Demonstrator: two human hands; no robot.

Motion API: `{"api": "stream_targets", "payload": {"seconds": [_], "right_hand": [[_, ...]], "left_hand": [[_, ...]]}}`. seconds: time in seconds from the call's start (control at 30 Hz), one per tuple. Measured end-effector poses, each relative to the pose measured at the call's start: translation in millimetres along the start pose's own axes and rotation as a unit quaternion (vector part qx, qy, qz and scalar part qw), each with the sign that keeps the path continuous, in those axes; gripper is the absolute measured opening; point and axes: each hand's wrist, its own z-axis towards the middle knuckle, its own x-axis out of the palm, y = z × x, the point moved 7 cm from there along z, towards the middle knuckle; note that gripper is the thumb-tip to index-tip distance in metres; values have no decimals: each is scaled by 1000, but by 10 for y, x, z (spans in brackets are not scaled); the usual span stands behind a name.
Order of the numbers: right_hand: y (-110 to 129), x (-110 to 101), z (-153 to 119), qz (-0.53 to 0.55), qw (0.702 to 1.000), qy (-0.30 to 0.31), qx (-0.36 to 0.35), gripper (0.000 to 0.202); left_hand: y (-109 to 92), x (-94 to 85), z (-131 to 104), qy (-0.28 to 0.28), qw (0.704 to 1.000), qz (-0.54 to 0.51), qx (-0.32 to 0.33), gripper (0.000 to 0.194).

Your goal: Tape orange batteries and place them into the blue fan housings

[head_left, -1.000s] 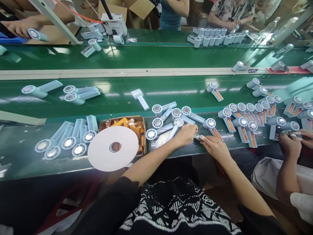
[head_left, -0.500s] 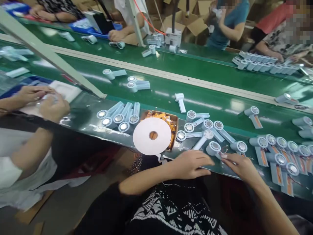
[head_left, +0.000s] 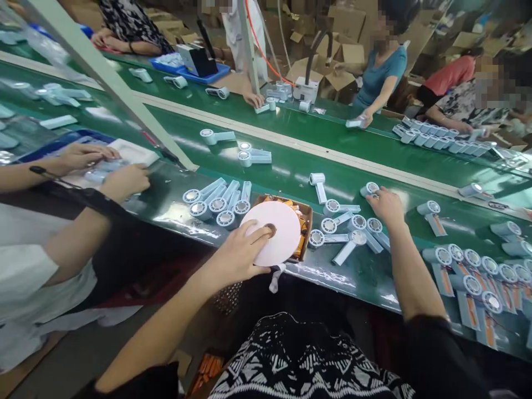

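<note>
My left hand (head_left: pixel 245 246) is on the white paper roll (head_left: pixel 280 235), fingers at its central hole and thumb under its lower edge. The roll leans over a cardboard box of orange batteries (head_left: pixel 306 230). Out over the green belt, my right hand (head_left: pixel 386 205) has its fingers on the round head of a light-blue fan casing (head_left: pixel 371 189); its handle is hidden by the hand. Several light-blue casings (head_left: pixel 358 238) lie between the box and my right forearm, and another cluster (head_left: pixel 218 204) lies left of the roll.
Rows of casings with orange batteries (head_left: pixel 471 285) stand at the right. A slanted metal post (head_left: pixel 112 83) rises at the left, near another person's hands (head_left: pixel 124 180) over a blue tray. People across the green belt (head_left: pixel 286 155) handle casings.
My left hand has moved left onto the roll. My right hand has left the table edge and reached forward to a casing on the belt. The view has shifted slightly.
</note>
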Motion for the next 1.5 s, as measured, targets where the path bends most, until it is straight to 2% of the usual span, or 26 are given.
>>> {"api": "stream_targets", "payload": {"seconds": [0.03,0.1,0.13,0.2,0.23,0.27,0.3,0.37,0.43,0.5,0.57,0.63,0.7,0.8,0.9,0.97,1.03,1.1,1.2,1.27,1.33,1.43,1.5], "right_hand": [[146,48,-112,46,999,-2,7,58],[582,221,-485,210,976,59,-10,59],[911,347,-739,302,942,133,-52,62],[1599,582,-1315,418,852,285,-133,72],[1874,685,-1565,439,822,329,-152,68],[2092,789,-1768,446,803,359,-162,56],[2259,890,-1924,435,797,380,-176,47],[2427,1061,-2088,369,810,401,-218,46],[2441,1145,-2073,303,812,417,-275,35],[2319,1121,-1813,281,835,385,-276,27],[2101,1028,-1388,245,900,285,-223,33],[1864,933,-1008,151,963,165,-151,33],[1728,938,-797,74,985,107,-115,32],[1619,1095,-713,52,990,95,-93,36],[1501,1215,-763,89,989,91,-71,32],[1388,1181,-810,161,984,66,-41,25],[1269,1063,-853,254,967,25,-10,30],[1220,940,-880,312,950,4,-10,35],[1317,885,-868,239,969,26,-55,41],[1419,982,-846,150,984,63,-74,41],[1498,1109,-835,101,989,86,-68,33],[1612,1209,-885,74,992,74,-75,18],[1706,1226,-962,69,989,70,-114,16]], "left_hand": [[-13,-70,-66,-46,999,-6,-11,77],[-40,-166,-221,-136,990,-1,-39,68],[-50,-183,-294,-174,983,7,-54,61],[-43,-160,-398,-226,971,18,-79,50],[-8,-138,-431,-246,964,17,-95,49],[56,-118,-458,-265,957,7,-118,49],[148,-103,-485,-284,947,-13,-147,52],[386,-67,-552,-314,918,-89,-223,60],[588,-5,-626,-322,883,-182,-290,69],[663,63,-675,-314,859,-244,-322,72],[614,115,-690,-309,857,-263,-318,72],[501,167,-673,-305,868,-254,-297,70],[388,227,-642,-300,882,-236,-277,71],[289,306,-590,-287,899,-210,-255,73],[243,321,-545,-275,917,-173,-229,76],[209,289,-520,-273,929,-134,-212,76],[155,243,-487,-272,939,-95,-189,72],[87,205,-441,-268,947,-68,-161,68],[6,191,-354,-256,956,-56,-135,69],[-22,205,-302,-253,956,-57,-136,71],[-50,231,-260,-254,956,-57,-135,71],[-93,281,-227,-252,958,-57,-127,70],[-101,314,-227,-247,959,-55,-127,70]]}}
